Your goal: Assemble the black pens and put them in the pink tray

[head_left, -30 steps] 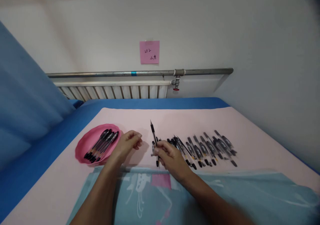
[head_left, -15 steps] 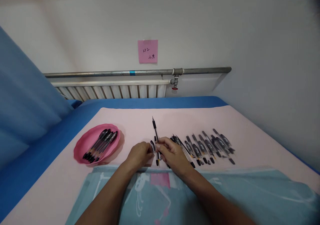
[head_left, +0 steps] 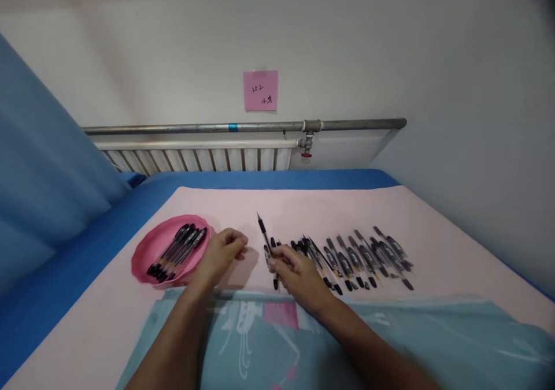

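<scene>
My right hand (head_left: 297, 271) is closed around an uncapped black pen (head_left: 262, 228), its tip pointing up and to the left. Just beside those fingers, a dark pen cap (head_left: 266, 255) and a black pen end (head_left: 276, 283) show, partly covered by the hand. Between the pink bowl (head_left: 137, 266) and the held pen is my left hand (head_left: 223, 254), its fingers loosely bent and nothing visible in them. Several capped black pens (head_left: 182, 248) lie together in the bowl. Loose pens and caps (head_left: 353, 260) are spread in a row to the right of my right hand.
A pink sheet (head_left: 234, 205) covers the blue surface (head_left: 260, 178), with a teal printed cloth (head_left: 338, 338) along the near edge. Behind stand a radiator (head_left: 236, 160) and a metal pipe (head_left: 191, 129). Blue fabric (head_left: 39, 164) hangs at the left.
My left hand has moved left, away from my right hand and toward the bowl. The pen in my right hand now leans further left. The view has shifted slightly.
</scene>
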Motion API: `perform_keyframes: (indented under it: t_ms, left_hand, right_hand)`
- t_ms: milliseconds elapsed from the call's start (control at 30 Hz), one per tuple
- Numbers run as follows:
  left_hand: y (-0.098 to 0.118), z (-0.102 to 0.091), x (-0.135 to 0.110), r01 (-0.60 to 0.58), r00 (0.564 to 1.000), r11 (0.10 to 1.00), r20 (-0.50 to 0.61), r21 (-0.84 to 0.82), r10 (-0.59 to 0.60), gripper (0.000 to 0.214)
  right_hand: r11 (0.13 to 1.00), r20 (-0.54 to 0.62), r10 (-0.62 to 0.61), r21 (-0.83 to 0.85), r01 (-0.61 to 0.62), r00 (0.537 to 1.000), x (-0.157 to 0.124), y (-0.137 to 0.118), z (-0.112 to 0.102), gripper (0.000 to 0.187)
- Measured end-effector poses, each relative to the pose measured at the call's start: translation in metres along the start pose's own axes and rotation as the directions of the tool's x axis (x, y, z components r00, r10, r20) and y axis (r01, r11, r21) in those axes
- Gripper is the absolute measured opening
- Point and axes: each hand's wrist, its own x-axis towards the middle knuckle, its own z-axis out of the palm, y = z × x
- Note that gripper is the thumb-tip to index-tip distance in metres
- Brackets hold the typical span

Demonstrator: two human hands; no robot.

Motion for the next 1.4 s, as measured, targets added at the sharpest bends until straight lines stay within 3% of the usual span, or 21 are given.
perform_keyframes:
  t_ms: [100, 267, 433, 867, 1167, 1400]
  left_hand:
    - [0.006, -0.011, 0.003, 0.094, 0.994, 0.864, 0.004, -0.494, -0.107, 0.019]
    - [0.007, -0.016, 0.006, 0.181, 0.981, 0.688, 0.083, -0.703, -0.173, 0.009]
    - [0.006, -0.016, 0.007, 0.192, 0.976, 0.633, 0.078, -0.750, -0.203, 0.007]
    - [0.008, -0.005, 0.001, 0.148, 0.989, 0.728, 0.092, -0.670, -0.116, 0.014]
    - [0.004, 0.007, 0.001, 0.156, 0.986, 0.686, 0.078, -0.711, -0.144, 0.017]
    - [0.003, 0.013, 0.002, 0.147, 0.984, 0.644, 0.046, -0.751, -0.171, 0.015]
  right_hand:
    - [0.996, 0.062, -0.033, -0.075, 0.037, 0.998, -0.003, 0.000, 0.004, 0.010]
    - [0.990, 0.125, -0.028, -0.136, 0.045, 0.992, -0.006, -0.001, 0.009, 0.010]
    - [0.982, 0.140, -0.010, -0.188, 0.037, 0.990, -0.006, -0.001, 0.010, 0.009]
    - [0.981, 0.135, 0.022, -0.192, 0.004, 0.991, -0.005, -0.003, 0.010, 0.008]
    - [0.996, 0.129, 0.066, -0.064, -0.058, 0.989, -0.006, 0.004, 0.014, 0.007]
    - [0.967, 0.217, 0.209, 0.097, -0.234, 0.953, -0.007, -0.008, 0.015, 0.005]
